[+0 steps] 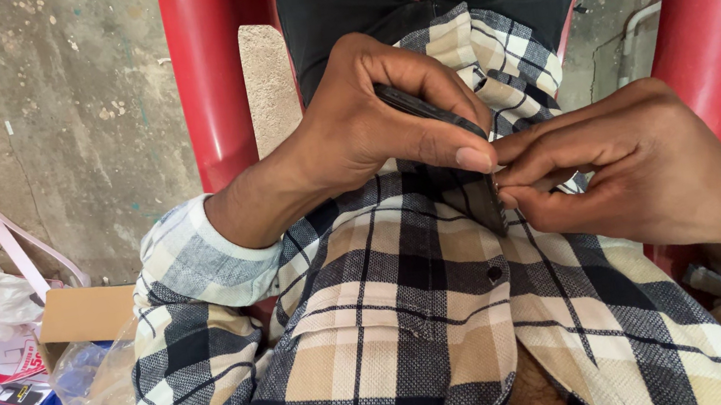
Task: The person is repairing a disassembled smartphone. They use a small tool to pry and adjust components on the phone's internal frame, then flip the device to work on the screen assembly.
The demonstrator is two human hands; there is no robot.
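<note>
Left hand [369, 127] clamps black phone [458, 166] on edge against plaid shirt [394, 319]. Right hand [643, 165] fingertips pinched at phone's side edge, pinched item too small to identify. Keep phone braced, wrists steady.

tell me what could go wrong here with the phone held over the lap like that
The left hand holds the dark phone only along its thin edges, over the lap, so it could slip down onto the plaid shirt or off the red chair. The right hand pinches something tiny at the phone's side; it is too small to make out, and could easily drop into the shirt folds.
</note>
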